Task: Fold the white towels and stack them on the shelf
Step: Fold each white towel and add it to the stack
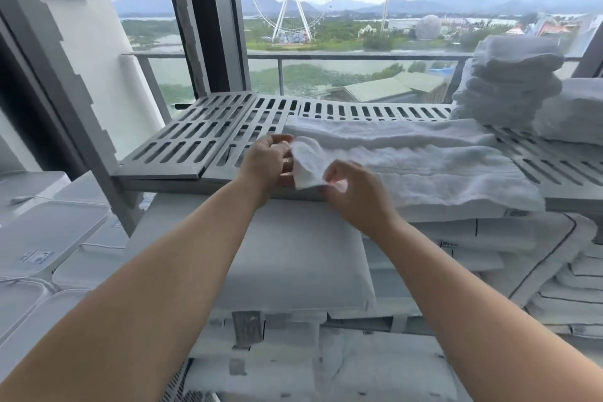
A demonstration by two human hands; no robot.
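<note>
Both hands pinch the left end of the towel, left hand at the far corner, right hand nearer, its length running rightward along the shelf.

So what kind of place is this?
Probably a hotel linen storeroom: a grey slotted plastic shelf holding a long white towel, a stack of folded white towels, and piles of white bedding underneath.
</note>
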